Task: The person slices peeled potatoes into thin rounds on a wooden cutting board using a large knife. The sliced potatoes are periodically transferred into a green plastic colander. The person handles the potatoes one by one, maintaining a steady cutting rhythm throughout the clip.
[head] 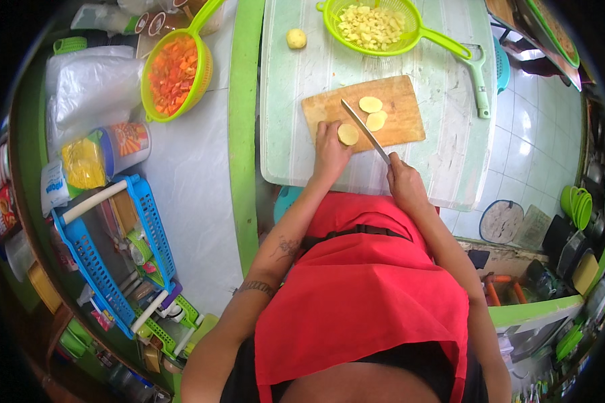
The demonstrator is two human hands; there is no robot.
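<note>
On a wooden cutting board [322, 108], my left hand [331, 151] grips a cut piece of peeled potato [348, 134], its flat pale face showing. My right hand [407, 182] holds a knife [365, 130] by its handle, the blade lying diagonally over the board just right of that piece. To the right of the blade are potato slices [370, 104], some of them overlapping [376, 121]. A whole peeled potato [296, 38] sits on the table beyond the board. Behind the board, a green strainer [413, 44] holds diced potato [373, 26].
A pale green peeler [480, 88] lies at the table's right. Left of the table [282, 141], a green strainer [207, 65] of diced carrot [173, 75] stands on a tiled counter [186, 166], near plastic bags [93, 85], a tub [131, 143] and a blue basket [156, 231].
</note>
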